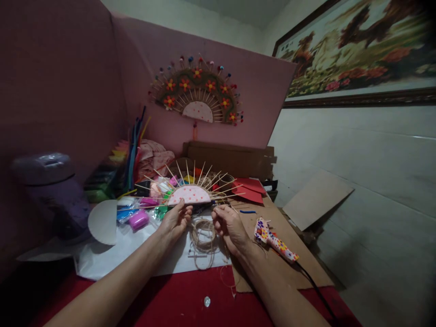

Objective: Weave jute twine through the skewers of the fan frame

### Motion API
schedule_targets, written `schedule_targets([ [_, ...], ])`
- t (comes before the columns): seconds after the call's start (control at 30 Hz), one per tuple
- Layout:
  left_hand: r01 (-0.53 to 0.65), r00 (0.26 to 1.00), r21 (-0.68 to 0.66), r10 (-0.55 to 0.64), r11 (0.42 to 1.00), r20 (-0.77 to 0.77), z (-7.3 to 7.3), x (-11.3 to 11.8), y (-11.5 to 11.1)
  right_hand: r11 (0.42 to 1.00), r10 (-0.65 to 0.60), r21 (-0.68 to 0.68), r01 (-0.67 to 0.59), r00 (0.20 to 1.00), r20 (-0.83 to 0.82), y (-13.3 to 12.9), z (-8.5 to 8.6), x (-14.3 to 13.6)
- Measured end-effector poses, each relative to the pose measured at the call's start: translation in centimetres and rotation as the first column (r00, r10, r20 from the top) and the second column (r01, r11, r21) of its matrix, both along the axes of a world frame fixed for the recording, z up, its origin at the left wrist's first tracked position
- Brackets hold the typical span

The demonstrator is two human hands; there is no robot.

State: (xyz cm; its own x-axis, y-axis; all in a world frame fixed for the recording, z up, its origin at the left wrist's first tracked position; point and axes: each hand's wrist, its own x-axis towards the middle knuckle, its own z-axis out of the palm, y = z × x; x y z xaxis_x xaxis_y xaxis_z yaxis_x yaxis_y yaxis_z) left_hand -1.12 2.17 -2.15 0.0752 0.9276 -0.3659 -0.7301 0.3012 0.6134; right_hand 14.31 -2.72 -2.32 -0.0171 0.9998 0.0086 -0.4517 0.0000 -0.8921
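Pinching lower edge of pale, red-dotted half-disc fan with radiating wooden sticks (194,195) in left hand (177,219), just beyond beige twine coil (204,249) | holding right hand (227,223) pinched closed, right of coil, apart from left, can't tell on what | spotting flower-patterned glue gun (276,240) farther right

Near edge: red table (170,304) opens between the forearms, with one small clear disc (207,301) in the path.
Between hands: a narrow gap, coiled twine (203,236) lying below it.
Left: white half-disc (103,222) and purple bottle (56,200) block the side.
Beyond: spiky sticks of the half-round fan (190,195) bar reaching straight ahead.
Right: bare cardboard (284,222) beside the glue gun (275,240); its cord (315,285) crosses the front corner.
Overhead: open up to the pink board (252,81).
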Motion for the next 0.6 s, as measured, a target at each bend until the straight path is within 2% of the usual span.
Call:
schedule_targets([
  [0.23,-0.075,0.997,0.031,0.075,0.997,-0.015,-0.2,0.9,1.4,1.000,-0.022,0.004,0.022,0.999,0.032,0.2,-0.3,-0.3],
  [0.4,-0.016,1.000,0.125,0.016,0.992,0.001,0.4,1.0,0.9,0.999,-0.028,0.018,0.026,0.997,0.075,0.2,-0.2,-0.4],
  [0.6,0.067,0.995,0.315,-0.088,0.947,0.052,2.4,0.6,-0.6,0.999,-0.008,0.051,-0.001,0.986,0.168,-0.1,-0.3,-0.6],
])
